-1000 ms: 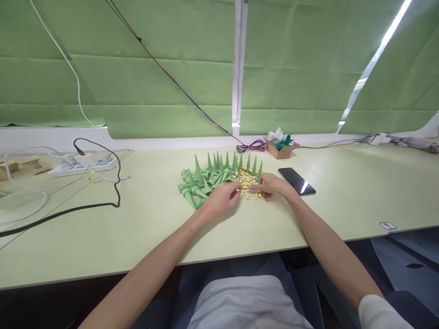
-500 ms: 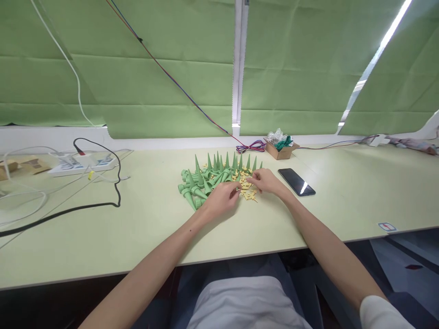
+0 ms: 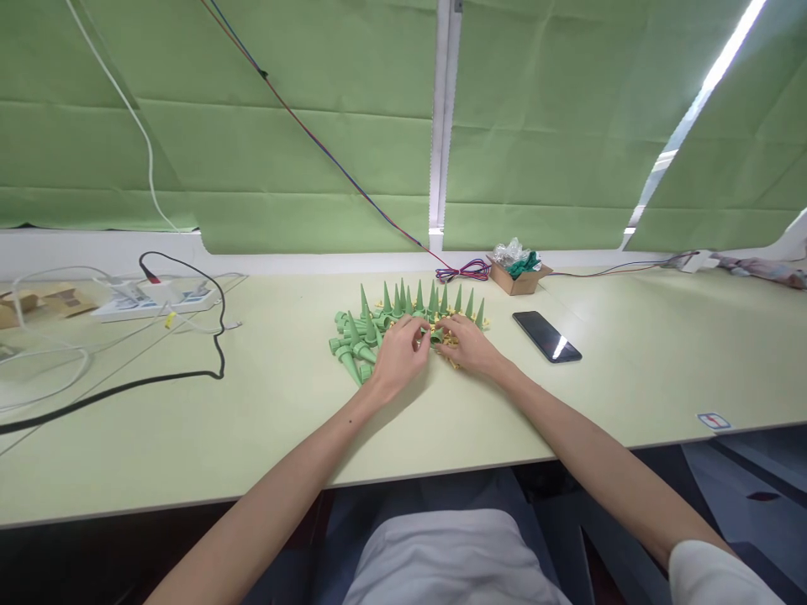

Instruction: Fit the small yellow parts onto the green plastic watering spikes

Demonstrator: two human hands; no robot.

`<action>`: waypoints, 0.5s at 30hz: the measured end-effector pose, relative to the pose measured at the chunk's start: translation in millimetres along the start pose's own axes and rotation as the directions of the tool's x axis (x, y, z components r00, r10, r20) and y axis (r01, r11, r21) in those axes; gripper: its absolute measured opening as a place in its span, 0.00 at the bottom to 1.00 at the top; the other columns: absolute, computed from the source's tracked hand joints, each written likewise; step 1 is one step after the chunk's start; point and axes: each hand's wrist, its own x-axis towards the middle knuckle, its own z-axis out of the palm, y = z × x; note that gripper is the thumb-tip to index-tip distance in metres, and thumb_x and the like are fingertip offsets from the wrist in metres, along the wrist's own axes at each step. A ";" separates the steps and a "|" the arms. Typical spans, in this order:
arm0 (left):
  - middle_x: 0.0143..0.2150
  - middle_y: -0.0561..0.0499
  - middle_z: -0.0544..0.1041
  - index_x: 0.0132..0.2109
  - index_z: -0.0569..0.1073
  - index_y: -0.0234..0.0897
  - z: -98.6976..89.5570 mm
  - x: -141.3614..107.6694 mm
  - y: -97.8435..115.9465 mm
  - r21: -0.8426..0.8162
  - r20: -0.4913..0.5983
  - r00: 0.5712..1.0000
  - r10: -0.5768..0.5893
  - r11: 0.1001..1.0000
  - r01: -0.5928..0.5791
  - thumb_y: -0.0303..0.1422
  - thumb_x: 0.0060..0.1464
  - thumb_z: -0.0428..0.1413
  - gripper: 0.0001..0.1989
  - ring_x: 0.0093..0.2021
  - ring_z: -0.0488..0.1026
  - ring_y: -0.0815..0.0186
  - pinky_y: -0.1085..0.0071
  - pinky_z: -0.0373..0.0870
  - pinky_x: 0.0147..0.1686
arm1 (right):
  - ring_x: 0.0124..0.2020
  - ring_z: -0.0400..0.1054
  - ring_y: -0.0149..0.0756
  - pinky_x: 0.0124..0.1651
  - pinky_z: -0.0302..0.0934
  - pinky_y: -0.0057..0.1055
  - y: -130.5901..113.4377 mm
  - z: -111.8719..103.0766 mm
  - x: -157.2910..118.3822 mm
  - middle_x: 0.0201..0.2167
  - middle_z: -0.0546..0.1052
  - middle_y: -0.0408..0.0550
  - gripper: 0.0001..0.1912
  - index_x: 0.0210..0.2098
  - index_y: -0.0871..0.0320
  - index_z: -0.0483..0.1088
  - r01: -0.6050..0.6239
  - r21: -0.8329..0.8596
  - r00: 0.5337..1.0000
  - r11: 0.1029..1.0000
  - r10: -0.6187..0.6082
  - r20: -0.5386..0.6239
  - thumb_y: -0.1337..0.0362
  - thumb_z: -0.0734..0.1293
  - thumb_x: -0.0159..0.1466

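My left hand (image 3: 402, 353) is closed, thumb and fingertips pinched together in front of the green pile; whatever they hold is too small to make out. Fingertip to fingertip with it, my right hand (image 3: 467, 343) grips a green plastic spike (image 3: 436, 335) between thumb and fingers, its wide end partly visible. Other hollow green spikes (image 3: 349, 360) lie heaped to the left of my hands. Behind them, several spikes (image 3: 407, 298) stand upright in a row, points up. Small yellow plastic pieces (image 3: 451, 339) are scattered beneath my right hand, which covers most of them.
A black phone (image 3: 546, 336) lies right of my hands. Farther back are a small cardboard box (image 3: 519, 281) with clear and green plastic inside, and a coiled red-blue cable (image 3: 467, 270). On the left, a white power strip (image 3: 155, 304) sits among cables. The table edge runs close to my body.
My right hand has moved left from the yellow pieces and now meets my left hand, with a green spike in its fingers. My left hand has drawn slightly left, its fingers raised.
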 end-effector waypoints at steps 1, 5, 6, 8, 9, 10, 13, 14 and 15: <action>0.33 0.51 0.73 0.38 0.74 0.35 0.4 -0.3 -0.2 -0.002 0.002 1.000 0.003 1.000 -0.003 0.27 0.59 0.52 0.06 0.29 0.68 0.68 0.69 0.65 0.35 | 0.44 0.66 0.42 0.45 0.60 0.34 -0.1 0.4 0.0 0.40 0.73 0.52 0.15 0.48 0.60 0.70 0.001 -0.003 1.000 1.000 -0.001 0.008 0.65 0.68 0.61; 0.32 0.51 0.73 0.38 0.74 0.35 1.6 -1.3 -0.8 -0.007 0.007 1.000 0.024 1.000 -0.024 0.27 0.59 0.52 0.06 0.28 0.67 0.68 0.69 0.64 0.34 | 0.41 0.66 0.40 0.43 0.59 0.33 -1.9 1.1 1.0 0.36 0.73 0.51 0.10 0.43 0.60 0.70 0.008 -0.009 0.999 1.000 -0.007 0.033 0.69 0.66 0.60; 0.31 0.51 0.73 0.38 0.74 0.35 1.7 -1.4 -0.9 -0.008 0.007 1.000 0.030 1.000 -0.030 0.27 0.59 0.52 0.06 0.28 0.67 0.68 0.69 0.64 0.34 | 0.40 0.65 0.40 0.43 0.58 0.32 -2.5 1.2 1.4 0.35 0.73 0.50 0.09 0.41 0.60 0.69 0.009 -0.010 0.999 1.000 -0.008 0.033 0.69 0.65 0.60; 0.30 0.52 0.72 0.38 0.74 0.35 1.6 -1.4 -1.1 -0.007 0.007 0.999 0.041 0.999 -0.041 0.27 0.58 0.52 0.06 0.28 0.67 0.68 0.69 0.64 0.34 | 0.39 0.65 0.39 0.41 0.57 0.31 -3.7 1.1 2.1 0.34 0.73 0.49 0.08 0.39 0.60 0.69 0.008 -0.008 1.000 1.000 -0.008 0.031 0.70 0.64 0.59; 0.30 0.52 0.72 0.38 0.74 0.35 1.5 -1.3 -1.1 -0.007 0.009 0.999 0.044 0.999 -0.044 0.27 0.58 0.52 0.06 0.28 0.67 0.68 0.70 0.64 0.33 | 0.38 0.65 0.39 0.40 0.57 0.31 -4.3 0.9 2.3 0.33 0.73 0.49 0.08 0.39 0.59 0.69 0.007 -0.007 1.000 1.000 -0.006 0.028 0.70 0.63 0.59; 0.29 0.52 0.72 0.38 0.74 0.35 1.4 -1.1 -1.0 -0.006 0.013 0.999 0.044 0.999 -0.043 0.26 0.58 0.51 0.06 0.28 0.67 0.68 0.70 0.64 0.33 | 0.37 0.65 0.38 0.39 0.56 0.30 -5.0 0.4 2.5 0.32 0.73 0.48 0.07 0.38 0.59 0.69 0.005 -0.007 1.000 1.000 -0.005 0.026 0.71 0.63 0.59; 0.29 0.52 0.73 0.37 0.74 0.35 1.2 -0.6 -0.7 -0.007 0.023 0.999 0.027 1.000 -0.026 0.27 0.58 0.51 0.06 0.28 0.67 0.68 0.70 0.63 0.33 | 0.34 0.66 0.37 0.36 0.55 0.29 -7.7 -2.0 2.7 0.31 0.74 0.47 0.08 0.38 0.59 0.69 -0.014 -0.002 1.000 1.000 0.014 0.011 0.70 0.62 0.59; 0.29 0.52 0.73 0.37 0.74 0.35 1.1 -0.5 -0.6 -0.006 0.024 1.000 0.019 1.000 -0.019 0.27 0.58 0.51 0.06 0.28 0.67 0.68 0.70 0.64 0.33 | 0.34 0.66 0.37 0.36 0.55 0.29 -8.8 -3.0 2.6 0.30 0.74 0.47 0.08 0.38 0.59 0.69 -0.029 0.002 1.000 1.000 0.029 0.000 0.70 0.62 0.59; 0.29 0.52 0.73 0.37 0.74 0.35 1.1 -0.5 -0.5 -0.004 0.025 1.000 0.014 1.000 -0.014 0.27 0.58 0.51 0.06 0.28 0.67 0.68 0.69 0.64 0.33 | 0.33 0.66 0.36 0.36 0.55 0.29 -9.9 -4.1 2.6 0.30 0.75 0.47 0.08 0.38 0.59 0.69 -0.047 0.005 0.999 0.999 0.048 -0.014 0.70 0.62 0.59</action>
